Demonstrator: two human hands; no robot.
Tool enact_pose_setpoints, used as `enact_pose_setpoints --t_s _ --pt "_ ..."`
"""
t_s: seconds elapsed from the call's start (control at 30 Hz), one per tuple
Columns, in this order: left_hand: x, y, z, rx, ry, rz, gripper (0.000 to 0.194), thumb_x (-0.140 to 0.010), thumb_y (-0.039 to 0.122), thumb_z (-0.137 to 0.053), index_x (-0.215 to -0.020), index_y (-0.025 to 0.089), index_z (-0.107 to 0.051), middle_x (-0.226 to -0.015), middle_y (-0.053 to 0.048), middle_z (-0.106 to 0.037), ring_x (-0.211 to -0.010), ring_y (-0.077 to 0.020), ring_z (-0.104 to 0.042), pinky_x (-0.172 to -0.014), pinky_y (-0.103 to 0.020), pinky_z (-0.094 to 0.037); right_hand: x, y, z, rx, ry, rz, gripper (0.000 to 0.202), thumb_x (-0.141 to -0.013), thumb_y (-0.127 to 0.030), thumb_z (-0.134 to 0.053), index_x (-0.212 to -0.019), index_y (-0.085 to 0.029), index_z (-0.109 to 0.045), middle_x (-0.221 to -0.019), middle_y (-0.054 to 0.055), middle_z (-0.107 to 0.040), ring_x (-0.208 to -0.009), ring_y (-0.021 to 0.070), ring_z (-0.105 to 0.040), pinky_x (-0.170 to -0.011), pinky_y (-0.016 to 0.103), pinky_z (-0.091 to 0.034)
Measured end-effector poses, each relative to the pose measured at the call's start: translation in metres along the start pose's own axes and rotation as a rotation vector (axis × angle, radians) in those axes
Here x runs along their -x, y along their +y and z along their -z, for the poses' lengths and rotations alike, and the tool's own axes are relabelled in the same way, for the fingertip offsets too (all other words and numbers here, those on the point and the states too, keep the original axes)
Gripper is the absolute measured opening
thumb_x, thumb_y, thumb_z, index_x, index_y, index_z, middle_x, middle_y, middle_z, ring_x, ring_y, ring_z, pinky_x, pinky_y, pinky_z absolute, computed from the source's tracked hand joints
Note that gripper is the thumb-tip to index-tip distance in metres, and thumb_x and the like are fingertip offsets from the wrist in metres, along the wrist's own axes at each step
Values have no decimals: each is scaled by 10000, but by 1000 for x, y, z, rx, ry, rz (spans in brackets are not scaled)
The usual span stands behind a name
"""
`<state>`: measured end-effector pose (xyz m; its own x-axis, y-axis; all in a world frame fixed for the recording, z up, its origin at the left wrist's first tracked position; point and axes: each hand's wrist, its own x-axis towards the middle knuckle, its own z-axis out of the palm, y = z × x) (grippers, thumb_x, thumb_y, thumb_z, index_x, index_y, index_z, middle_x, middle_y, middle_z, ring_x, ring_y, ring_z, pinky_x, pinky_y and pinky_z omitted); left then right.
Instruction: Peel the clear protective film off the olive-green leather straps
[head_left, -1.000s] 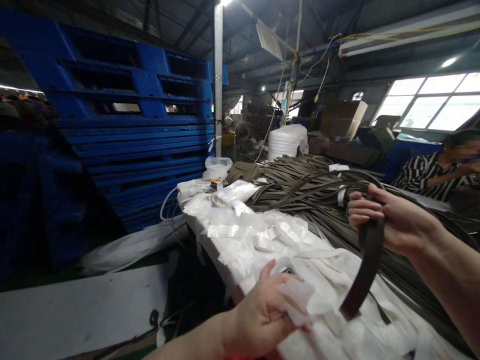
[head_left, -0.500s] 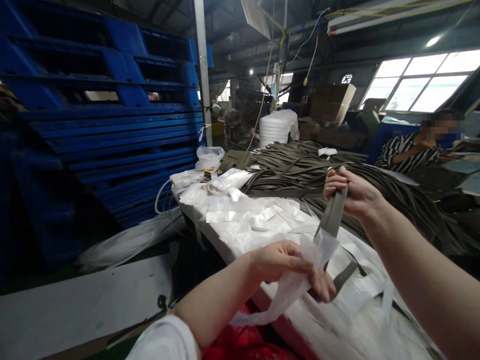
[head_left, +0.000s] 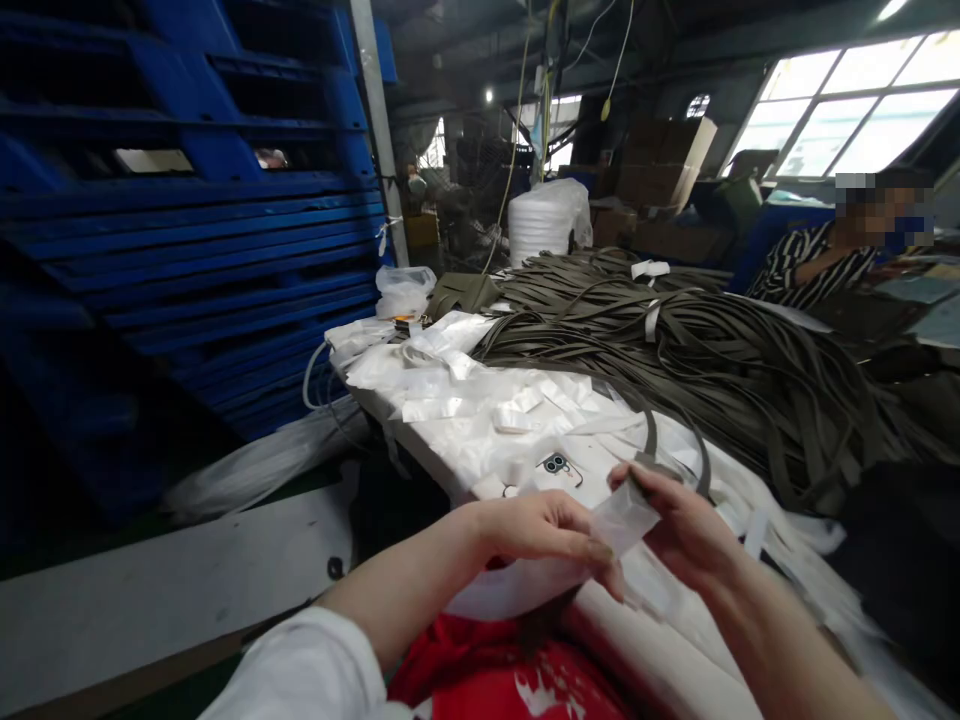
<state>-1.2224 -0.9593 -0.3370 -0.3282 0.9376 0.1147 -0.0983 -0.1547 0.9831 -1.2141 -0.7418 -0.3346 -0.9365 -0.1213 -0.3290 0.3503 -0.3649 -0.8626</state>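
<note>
My left hand (head_left: 555, 540) is closed on a translucent plastic strip (head_left: 624, 516), pinching it between thumb and fingers. One part of the strip stretches across to my other hand, and the rest trails down to the left over a red cloth (head_left: 480, 660). My right hand (head_left: 686, 525) is closed at the strip's far end, around a dark olive strap (head_left: 654, 466). The strap's exact lie inside the fingers is partly hidden. Just beyond both hands, a phone (head_left: 559, 468) lies on the white-covered table (head_left: 450, 465).
A large heap of olive straps (head_left: 720, 340) covers the table's far right. Crumpled white plastic pieces (head_left: 517, 400) lie along its left part. Blue pallets (head_left: 247, 240) are stacked at left beside a metal post (head_left: 379, 130). A person in a striped shirt (head_left: 795, 265) sits at right.
My right hand has come down and toward my left hand, bringing the strap with it. The plastic strip now spans between both hands. The phone has come into sight.
</note>
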Motion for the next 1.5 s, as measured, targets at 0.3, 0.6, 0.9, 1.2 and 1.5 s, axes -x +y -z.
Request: enact_pose_setpoints --t_s 0.3,0.6,0.9,1.2,1.5 --pt "40 -55 -28 -272 28 86 571 -962 591 -440 -900 108 -738 -865 -104 -707 -820 -185 -665 -800 -261 -521 9 25 59 -143 287 169 273 -646 -361 -861 -718 -200 -652 -754 -1 -621 -726 127 -596 -668 173 -543" --pt "27 -58 -31 -584 166 -17 264 -941 216 -478 -856 137 -715 -887 -87 -722 -844 -166 -673 -823 -232 -503 39 72 25 64 -2 -99 308 -679 -353 -863 -907 -183 -744 -836 27 -683 -721 154 -585 -630 230 -490" --pt "17 -58 -27 -370 91 -69 574 -1005 522 -366 -871 89 -718 -875 -145 -717 -821 -180 -673 -805 -239 -521 43 87 16 131 1 -82 464 -801 -515 -740 -1141 -200 -713 -687 -3 -589 -598 138 -525 -560 254 -451" --pt "48 -59 1 -497 290 -13 494 -1008 475 -400 -860 150 -742 -980 -100 -743 -1000 -197 -646 -1067 -328 -403 48 56 28 380 480 339 391 -809 -512 -734 -969 -156 -743 -633 5 -556 -541 105 -458 -417 186 -338" --pt "70 -64 5 -371 283 68 525 -978 539 -442 -861 122 -739 -974 -127 -725 -983 -207 -661 -954 -285 -481 48 32 15 146 548 585 173 -762 -289 -749 -853 -145 -718 -629 23 -564 -554 122 -495 -395 209 -323"
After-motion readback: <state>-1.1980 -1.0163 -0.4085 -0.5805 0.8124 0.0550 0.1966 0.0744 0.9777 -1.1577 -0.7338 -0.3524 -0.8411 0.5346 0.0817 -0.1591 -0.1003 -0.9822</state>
